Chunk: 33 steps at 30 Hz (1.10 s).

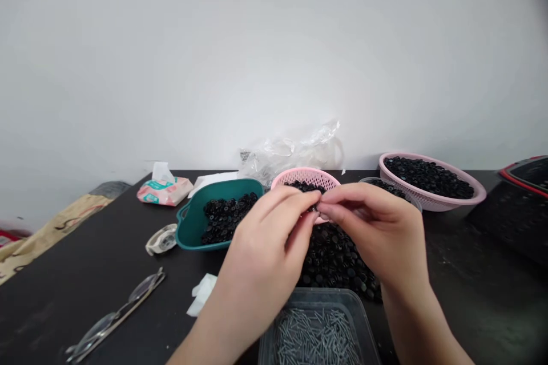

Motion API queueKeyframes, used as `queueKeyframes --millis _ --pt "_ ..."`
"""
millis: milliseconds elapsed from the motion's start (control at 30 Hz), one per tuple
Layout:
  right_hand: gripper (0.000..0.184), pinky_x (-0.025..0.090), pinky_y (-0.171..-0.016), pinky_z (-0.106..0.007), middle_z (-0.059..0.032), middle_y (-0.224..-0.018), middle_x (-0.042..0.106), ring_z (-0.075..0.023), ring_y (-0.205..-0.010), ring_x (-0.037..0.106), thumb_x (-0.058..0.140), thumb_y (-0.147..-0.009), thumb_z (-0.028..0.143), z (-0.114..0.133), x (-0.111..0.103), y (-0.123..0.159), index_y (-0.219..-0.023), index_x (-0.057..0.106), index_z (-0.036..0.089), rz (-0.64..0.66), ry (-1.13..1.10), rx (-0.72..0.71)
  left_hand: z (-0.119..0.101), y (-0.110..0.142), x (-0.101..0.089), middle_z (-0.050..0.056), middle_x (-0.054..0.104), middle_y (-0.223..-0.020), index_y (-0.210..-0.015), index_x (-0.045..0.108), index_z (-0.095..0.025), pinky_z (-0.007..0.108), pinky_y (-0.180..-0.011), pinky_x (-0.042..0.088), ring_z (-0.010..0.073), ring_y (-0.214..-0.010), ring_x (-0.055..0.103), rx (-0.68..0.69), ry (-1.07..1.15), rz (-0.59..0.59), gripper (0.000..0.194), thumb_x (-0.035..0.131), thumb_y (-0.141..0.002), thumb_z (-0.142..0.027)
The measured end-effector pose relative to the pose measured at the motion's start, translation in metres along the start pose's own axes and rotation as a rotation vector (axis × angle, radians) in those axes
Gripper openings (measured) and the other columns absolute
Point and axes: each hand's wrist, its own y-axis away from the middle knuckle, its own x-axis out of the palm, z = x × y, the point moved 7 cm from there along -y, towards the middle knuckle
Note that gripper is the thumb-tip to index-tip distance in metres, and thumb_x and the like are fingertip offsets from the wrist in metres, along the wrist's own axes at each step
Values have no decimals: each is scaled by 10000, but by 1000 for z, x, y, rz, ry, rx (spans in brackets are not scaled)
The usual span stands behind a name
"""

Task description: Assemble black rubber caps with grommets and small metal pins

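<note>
My left hand point(265, 239) and my right hand point(379, 222) meet fingertip to fingertip above the table, both pinched closed. A small dark piece shows in part between the fingertips; its kind and whatever else they pinch are too hidden to make out. Beneath the hands spreads a heap of small round black plastic pieces point(334, 259). Closer to me stands a clear plastic box point(363, 319) of loose metal nails or screws point(317, 336). Just behind my fingers is a pink basket point(306, 174) of similar black pieces.
A green basin point(188, 228) of black pieces stands left. To the right are a clear round container point(417, 202), a larger pink basket point(479, 197) and a red-rimmed black container point(509, 177). Eyeglasses point(115, 316), tape point(161, 239), tissues point(165, 191) and plastic bags point(286, 154) also lie around.
</note>
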Motion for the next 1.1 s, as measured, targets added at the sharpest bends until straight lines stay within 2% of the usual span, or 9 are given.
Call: queueKeyframes --millis 100,167,267,333,433,567,667,800,1100 --pt "68 631 -760 -300 -4 -901 796 -171 -791 741 745 -907 223 -17 -2 -7 -927 800 257 -21 -109 37 15 -8 3 10 730 -1082 -1136 732 -201 187 -914 541 117 -981 674 -57 128 -27 199 647 -968 -136" --pt "212 626 -766 -322 -24 -945 794 -172 -790 734 672 -961 308 -36 -3 -15 -1149 758 259 -2 -156 93 25 -11 5 2 734 -1094 -1136 742 -213 187 -882 537 114 -975 675 -114 215 -39 190 650 -976 -168" --pt "411 604 -843 -315 -62 -1061 777 -166 -890 732 505 -1041 331 -83 7 -26 -1429 573 215 172 80 272 40 -12 4 -9 753 -1090 -1130 755 -235 216 -864 533 129 -966 688 -210 262 -81 185 668 -969 -208" --pt "360 575 -940 -322 -85 -1146 752 -170 -1003 717 470 -1053 266 -122 18 -27 -1372 609 172 345 348 415 46 -11 1 -11 765 -1076 -1152 754 -248 239 -855 539 145 -950 698 -251 273 -132 219 689 -947 -208" --pt "187 569 -973 -412 -94 -1124 728 -204 -1034 699 631 -1004 239 -176 38 -17 -1139 699 130 561 526 557 49 -10 -2 -5 768 -1059 -1178 745 -252 261 -855 542 159 -944 705 -268 302 -153 261 692 -931 -187" --pt "264 587 -941 -441 -93 -1226 677 -226 -1073 679 658 -1005 336 -224 62 7 -1197 671 156 863 644 672 51 -12 -2 -4 766 -1003 -1102 753 -244 270 -821 535 158 -905 697 -274 299 -93 192 667 -941 -186" --pt "275 582 -956 -439 -97 -1272 661 -234 -1105 668 640 -1015 342 -238 68 16 -1227 665 170 1004 674 684 52 -13 -3 1 761 -991 -1092 754 -239 278 -830 535 161 -906 694 -272 285 -94 182 666 -940 -189" --pt "270 585 -946 -429 -95 -1258 666 -232 -1094 671 640 -1015 344 -244 65 20 -1215 669 166 1095 726 708 51 -14 -1 7 758 -1002 -1088 754 -235 285 -838 534 167 -916 692 -255 269 -98 179 662 -940 -193" --pt "277 598 -899 -405 -87 -1207 681 -223 -1039 684 648 -1009 359 -242 62 21 -1190 675 151 1070 783 721 50 -16 6 2 755 -965 -1080 763 -227 261 -802 520 152 -881 674 -232 253 -47 180 664 -936 -184"
